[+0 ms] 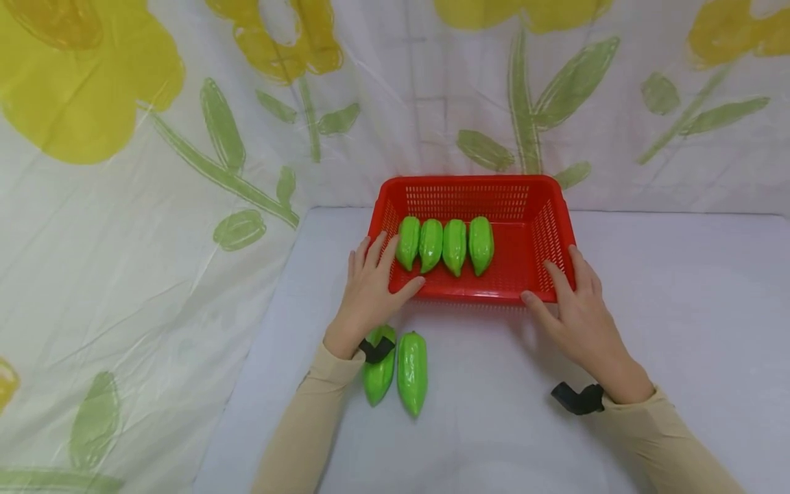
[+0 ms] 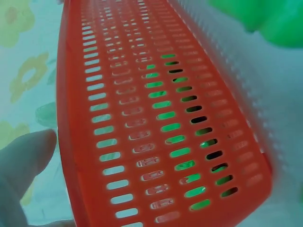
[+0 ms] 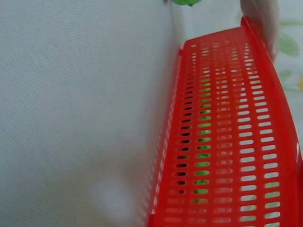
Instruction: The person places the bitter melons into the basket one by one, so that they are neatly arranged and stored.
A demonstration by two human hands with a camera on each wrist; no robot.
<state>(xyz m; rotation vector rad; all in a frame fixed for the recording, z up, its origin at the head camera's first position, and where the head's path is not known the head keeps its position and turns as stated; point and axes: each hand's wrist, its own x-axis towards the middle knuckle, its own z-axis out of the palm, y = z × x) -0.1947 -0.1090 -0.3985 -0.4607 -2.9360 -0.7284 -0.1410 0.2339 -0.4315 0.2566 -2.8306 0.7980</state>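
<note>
A red perforated plastic basket sits on the table with several glossy green ribbed fruits, like star fruits, in a row on its left side. My left hand is at the basket's front left corner, fingers spread and mostly straight, thumb by the front rim. In the left wrist view its thumb lies beside the rim. At the front right corner is my right hand, fingers loosely spread about the rim. Firm contact cannot be made out. The right wrist view shows the basket's slotted wall.
Two more green fruits lie on the table in front of the basket: one in full view, the other partly behind the left wrist's black camera mount. A flower-patterned curtain hangs behind and left of the white table.
</note>
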